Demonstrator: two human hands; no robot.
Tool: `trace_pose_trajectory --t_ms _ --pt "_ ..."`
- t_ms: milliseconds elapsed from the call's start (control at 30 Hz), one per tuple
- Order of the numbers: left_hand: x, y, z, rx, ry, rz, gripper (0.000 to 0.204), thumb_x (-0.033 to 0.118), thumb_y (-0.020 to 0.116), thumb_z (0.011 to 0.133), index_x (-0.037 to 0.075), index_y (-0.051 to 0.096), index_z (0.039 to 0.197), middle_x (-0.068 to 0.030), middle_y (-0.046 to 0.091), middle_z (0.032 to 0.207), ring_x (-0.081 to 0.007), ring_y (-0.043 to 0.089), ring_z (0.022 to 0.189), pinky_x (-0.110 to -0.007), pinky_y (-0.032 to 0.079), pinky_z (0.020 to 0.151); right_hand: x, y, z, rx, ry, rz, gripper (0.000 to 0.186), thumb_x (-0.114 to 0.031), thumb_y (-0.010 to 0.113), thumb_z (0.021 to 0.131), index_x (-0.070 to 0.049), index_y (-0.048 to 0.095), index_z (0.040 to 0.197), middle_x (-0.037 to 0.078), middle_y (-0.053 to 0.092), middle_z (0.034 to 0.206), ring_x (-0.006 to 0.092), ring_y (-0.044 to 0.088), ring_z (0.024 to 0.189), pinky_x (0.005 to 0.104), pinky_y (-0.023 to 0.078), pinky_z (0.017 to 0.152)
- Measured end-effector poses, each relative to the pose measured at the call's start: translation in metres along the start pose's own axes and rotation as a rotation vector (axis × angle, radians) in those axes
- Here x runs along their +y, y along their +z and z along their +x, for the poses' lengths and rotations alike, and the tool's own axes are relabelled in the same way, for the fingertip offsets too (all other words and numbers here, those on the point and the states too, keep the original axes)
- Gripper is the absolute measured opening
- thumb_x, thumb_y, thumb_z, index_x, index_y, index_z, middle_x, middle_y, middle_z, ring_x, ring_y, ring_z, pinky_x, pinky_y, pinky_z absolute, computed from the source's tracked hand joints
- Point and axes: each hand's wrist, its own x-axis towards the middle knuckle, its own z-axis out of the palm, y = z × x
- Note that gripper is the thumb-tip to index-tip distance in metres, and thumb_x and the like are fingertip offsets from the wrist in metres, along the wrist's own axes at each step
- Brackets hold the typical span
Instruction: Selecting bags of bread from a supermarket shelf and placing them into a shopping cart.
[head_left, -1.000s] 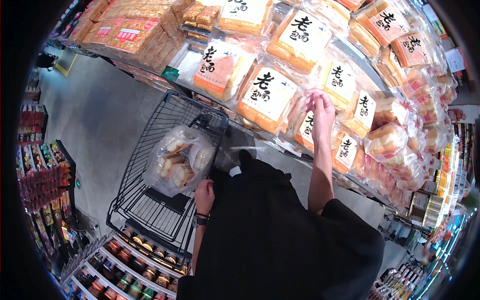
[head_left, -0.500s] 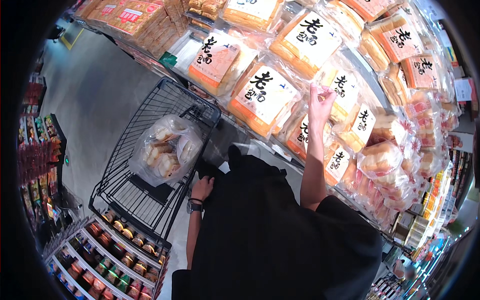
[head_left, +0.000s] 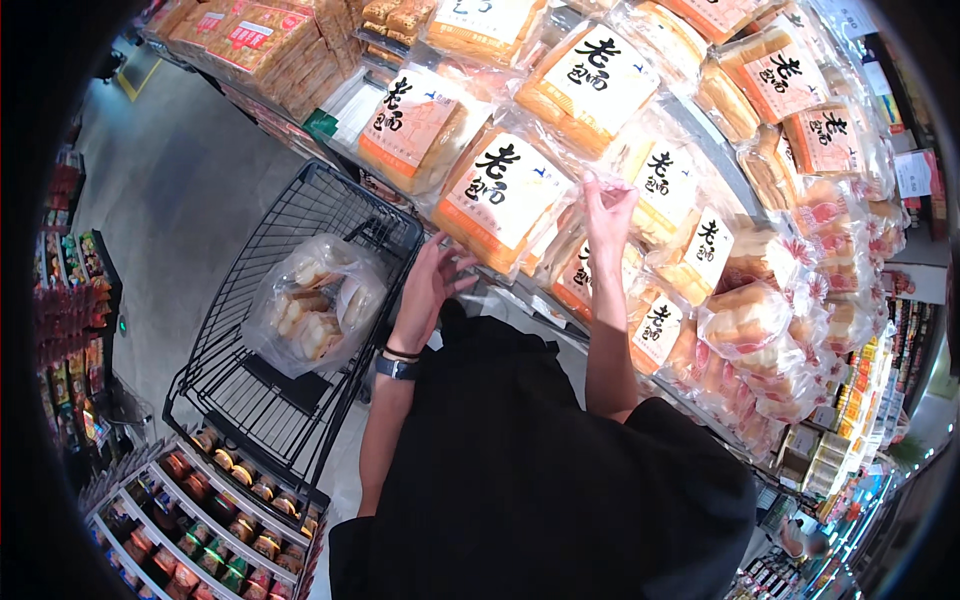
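My left hand [head_left: 432, 288] is raised between the cart and the shelf edge, fingers spread and empty. Its fingertips are close to the lower edge of a large bagged bread loaf [head_left: 503, 195] with a white and orange label. At that loaf's right side my right hand [head_left: 608, 215] is closed in a pinch, apparently on the clear plastic of its bag. Just to the right of this hand lies another bagged loaf [head_left: 662, 190] with a similar label. A clear bag of bread pieces [head_left: 315, 305] sits in the black wire shopping cart [head_left: 265, 405] on my left.
More bagged loaves [head_left: 590, 85] cover the slanted display. Round plastic-wrapped buns [head_left: 745, 320] are heaped at right, and stacked packs [head_left: 255, 40] stand at far left. A shelf of small jars [head_left: 240, 525] is beyond the cart's near end, with grey floor [head_left: 190, 190] beside it.
My left hand has risen from beside the cart toward the bread display, its fingers spreading. The right hand has shifted slightly left, still pinched. The whole view has moved a little.
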Motion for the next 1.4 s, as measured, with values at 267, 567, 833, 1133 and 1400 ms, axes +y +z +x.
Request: trace_pose_trajectory --t_ms 267,567,833,1133,1400 --pt "-0.003 0.007 0.005 0.065 -0.019 -0.065 0.065 0.048 0.04 0.109 0.006 0.03 0.157 -0.0121 0.047 0.139 -0.0252 0.057 0.123 -0.048 0.053 0.103 -0.015 0.0 -0.004 -0.047 0.227 0.267 0.038 -0.024 0.077 0.095 -0.008 0.05 0.117 0.005 0.062 0.106 0.013 0.063 0.091 0.0294 0.053 0.075" --pt "-0.004 0.009 0.001 0.042 -0.011 -0.064 0.07 0.049 0.043 0.107 0.006 0.027 0.159 -0.0104 0.045 0.138 -0.0251 0.055 0.125 -0.046 0.049 0.107 -0.007 0.007 -0.014 0.038 0.268 0.462 0.039 -0.018 0.075 0.096 -0.006 0.046 0.119 0.004 0.061 0.094 0.0094 0.057 0.077 0.025 0.048 0.065" --pt "-0.002 0.011 -0.001 0.039 0.006 -0.067 0.067 0.046 0.045 0.107 0.007 0.029 0.159 -0.0085 0.047 0.132 -0.0245 0.058 0.121 -0.044 0.046 0.109 -0.014 0.005 -0.015 -0.205 0.377 0.594 0.023 -0.016 0.074 0.096 -0.008 0.062 0.114 0.0 0.062 0.096 0.008 0.055 0.077 0.0277 0.048 0.073" --pt "-0.008 0.002 -0.003 0.018 0.019 -0.099 0.063 0.047 0.042 0.107 0.005 0.036 0.154 -0.0072 0.049 0.132 -0.024 0.058 0.121 -0.043 0.043 0.111 -0.035 -0.004 -0.023 -0.296 0.244 0.31 0.017 -0.012 0.071 0.096 -0.007 0.067 0.112 0.0 0.065 0.096 0.0064 0.055 0.079 0.0241 0.047 0.072" --pt "-0.015 -0.002 -0.001 0.006 0.017 -0.153 0.061 0.047 0.041 0.108 0.004 0.041 0.15 -0.0073 0.052 0.134 -0.0226 0.059 0.118 -0.041 0.045 0.108 -0.043 -0.014 -0.016 -0.439 0.248 0.325 0.014 -0.006 0.066 0.096 -0.005 0.067 0.11 0.003 0.069 0.1 0.0075 0.059 0.079 0.0248 0.049 0.073"
